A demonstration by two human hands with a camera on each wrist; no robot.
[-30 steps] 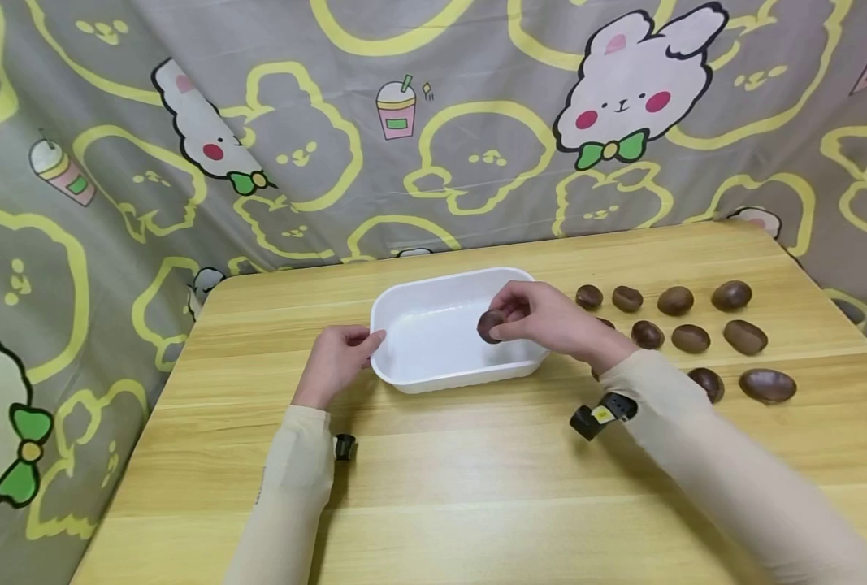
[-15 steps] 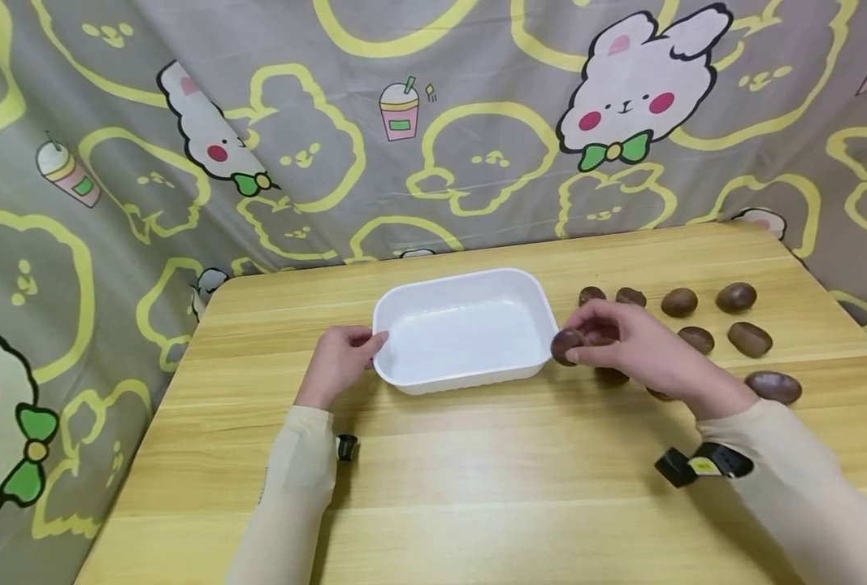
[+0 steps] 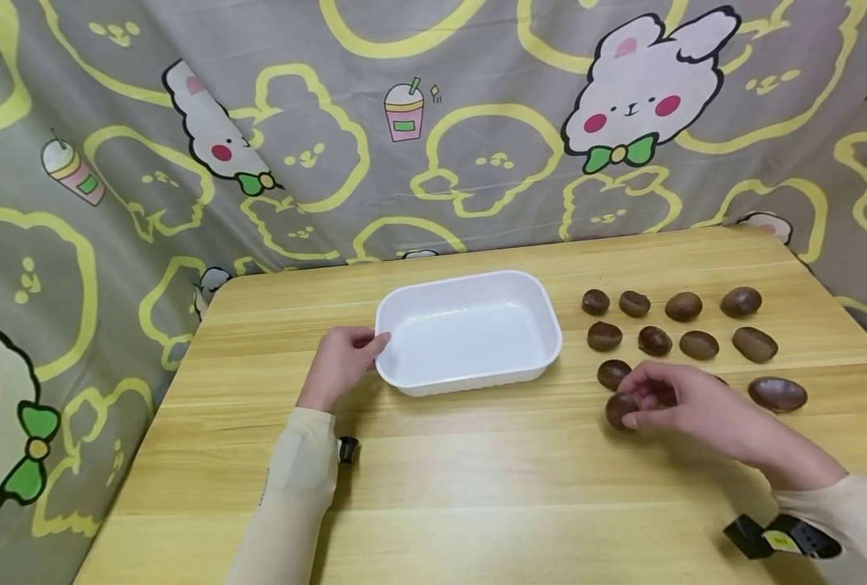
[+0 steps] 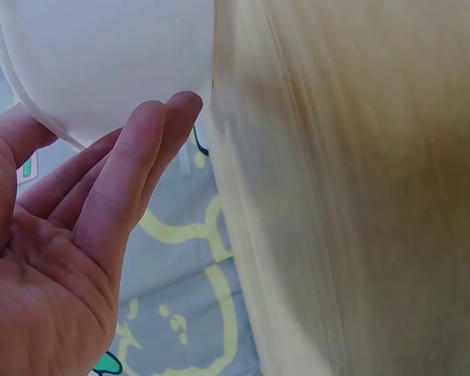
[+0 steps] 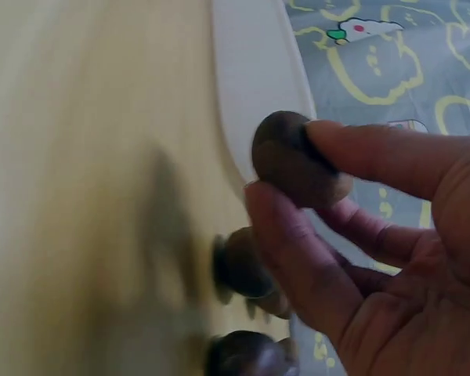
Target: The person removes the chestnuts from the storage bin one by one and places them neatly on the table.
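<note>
My right hand (image 3: 704,410) pinches a dark brown chestnut (image 3: 622,411) between thumb and fingers, just in front of the rows of other chestnuts. In the right wrist view that chestnut (image 5: 294,157) shows between the fingertips, with the white rim of the tub behind it. Whether it touches the table is hard to tell. My left hand (image 3: 341,366) grips the left end of a white oblong plastic tub (image 3: 470,382), thumb over the rim and fingers outside. In the left wrist view, fingers (image 4: 129,172) lie under the tub's edge. Nothing shows inside the tub.
Right of the tub, several glossy chestnuts (image 3: 699,345) lie in rows on the wooden table (image 3: 477,487). The largest one (image 3: 778,394) sits at the near right; another is partly hidden by my right hand. A patterned grey curtain (image 3: 492,187) hangs behind the table.
My right hand has carried the chestnut from above the tub to the right and towards me, to the near row of chestnuts. My left hand has stayed on the tub.
</note>
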